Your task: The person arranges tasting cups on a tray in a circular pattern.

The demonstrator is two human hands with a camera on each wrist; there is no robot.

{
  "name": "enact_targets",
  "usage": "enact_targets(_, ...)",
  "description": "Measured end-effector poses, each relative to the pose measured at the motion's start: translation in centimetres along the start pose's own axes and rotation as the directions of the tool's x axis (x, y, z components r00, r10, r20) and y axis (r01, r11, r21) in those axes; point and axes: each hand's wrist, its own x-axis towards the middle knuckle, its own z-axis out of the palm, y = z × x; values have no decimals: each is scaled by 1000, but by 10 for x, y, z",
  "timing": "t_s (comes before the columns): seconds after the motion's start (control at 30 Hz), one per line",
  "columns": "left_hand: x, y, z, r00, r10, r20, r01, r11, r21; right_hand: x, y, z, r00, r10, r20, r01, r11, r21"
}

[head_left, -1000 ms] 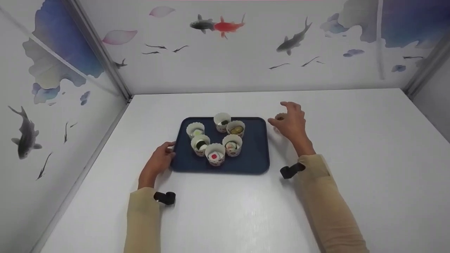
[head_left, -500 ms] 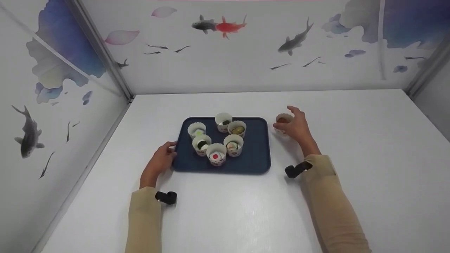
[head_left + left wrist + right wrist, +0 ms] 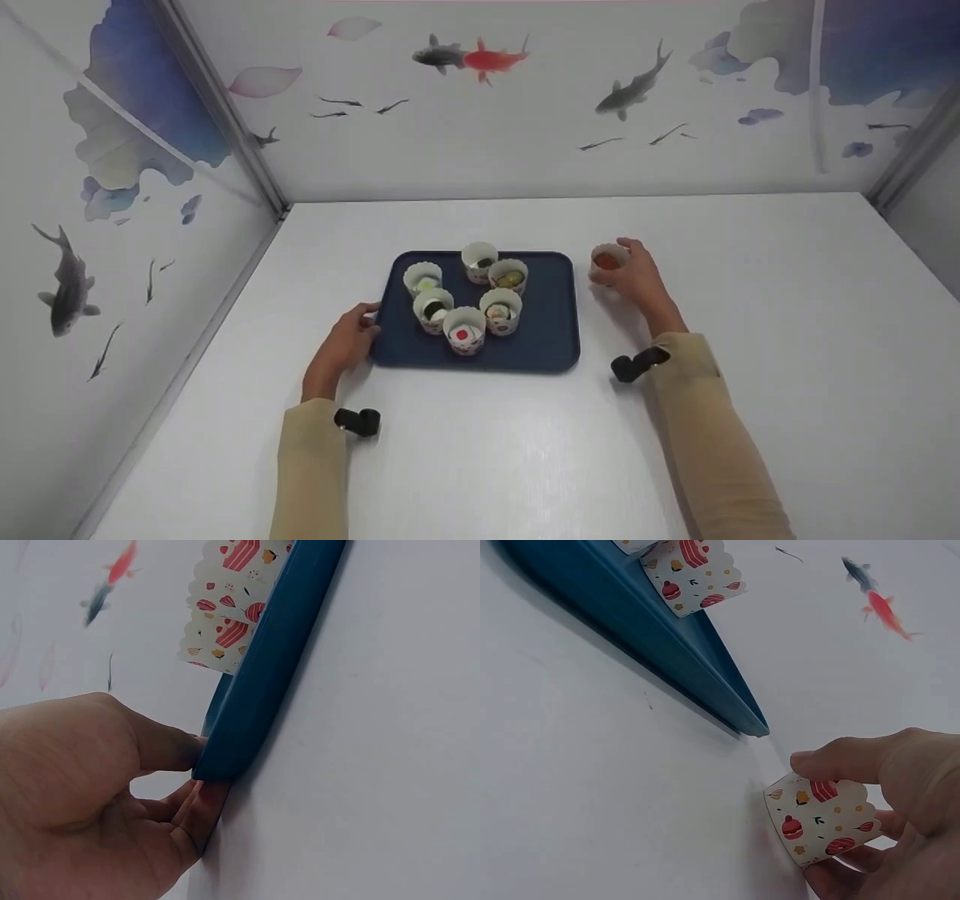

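Note:
My left hand (image 3: 345,342) holds the left edge of a dark blue tray (image 3: 546,334); in the left wrist view the thumb (image 3: 169,748) is at the rim and the fingers reach under it. Beyond the tray's right side, my right hand (image 3: 639,283) grips a scalloped paper cup (image 3: 819,819) with red and yellow dessert prints. The thumb lies on the near side, fingers around the far side. Something orange-red (image 3: 606,261) sits inside that cup. It stands upright, base at the table surface.
Several similar paper cups stand on the tray, with sushi-like pieces inside. The front one (image 3: 465,341) shows a white piece with a red dot. A white table (image 3: 480,450) lies below, bordered by walls (image 3: 525,150) printed with fish.
My right hand has come down from above the cup and closed its thumb and fingers around it. The left hand stays at the tray's edge; the view shifts slightly.

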Motion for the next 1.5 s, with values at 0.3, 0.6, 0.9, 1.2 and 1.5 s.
enact_targets(0.3, 0, -1, -1, 1000, 13, -1, -13, 1000, 1, -1, -4, 6, 1000, -28, -6, 28, 1000, 12)
enact_targets(0.6, 1, 0, 2, 999, 34, -8, -34, 999, -8, -9, -16, 5, 994, -105, 25, 106, 994, -23)
enact_targets(0.9, 0, 2, 1, 1000, 20, -5, -20, 1000, -11, -20, -35, 13, 982, -184, 37, 185, 982, -22)
enact_targets(1.2, -2, 2, 0, 1000, 3, -3, -3, 1000, -11, -27, -52, 31, 962, -263, 69, 265, 964, -19)
enact_targets(1.5, -1, 1, 0, 1000, 18, -11, -19, 1000, -14, -24, -81, 49, 921, -372, 115, 382, 920, -88)
